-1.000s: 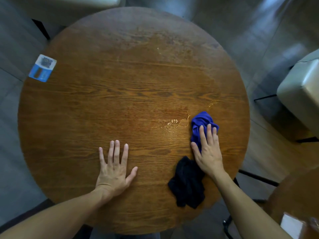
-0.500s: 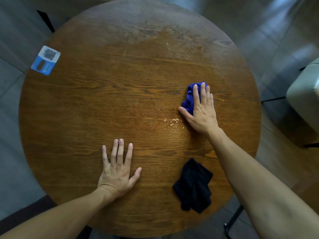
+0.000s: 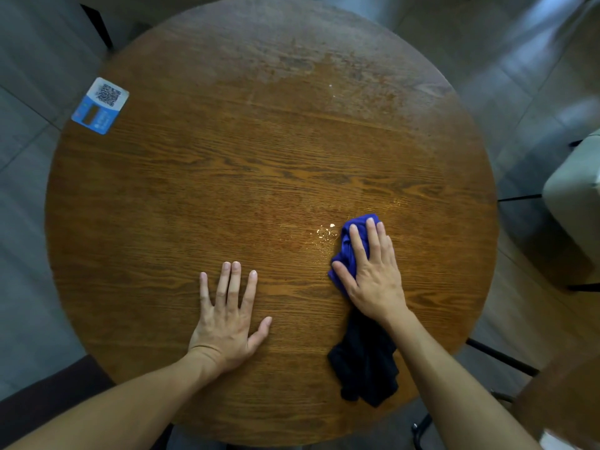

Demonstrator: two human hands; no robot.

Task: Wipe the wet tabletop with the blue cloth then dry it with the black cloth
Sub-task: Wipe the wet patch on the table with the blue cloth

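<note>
A round wooden tabletop [image 3: 246, 177] fills the view. My right hand [image 3: 371, 274] presses flat on the crumpled blue cloth [image 3: 349, 245] at the right of the table. Small water drops [image 3: 324, 233] glisten just left of the cloth. The black cloth [image 3: 365, 368] lies bunched near the front edge, right behind my right wrist and partly under it. My left hand [image 3: 229, 315] rests flat on the wood with fingers spread, holding nothing.
A blue and white QR-code sticker [image 3: 100, 105] sits at the table's far left rim. A pale chair [image 3: 574, 196] stands to the right of the table, and dark chair legs [image 3: 500, 355] show at the lower right. Grey floor surrounds the table.
My right hand pushed the blue cloth away from me and then pulled it back toward the front, close to the black cloth. My left hand stayed put.
</note>
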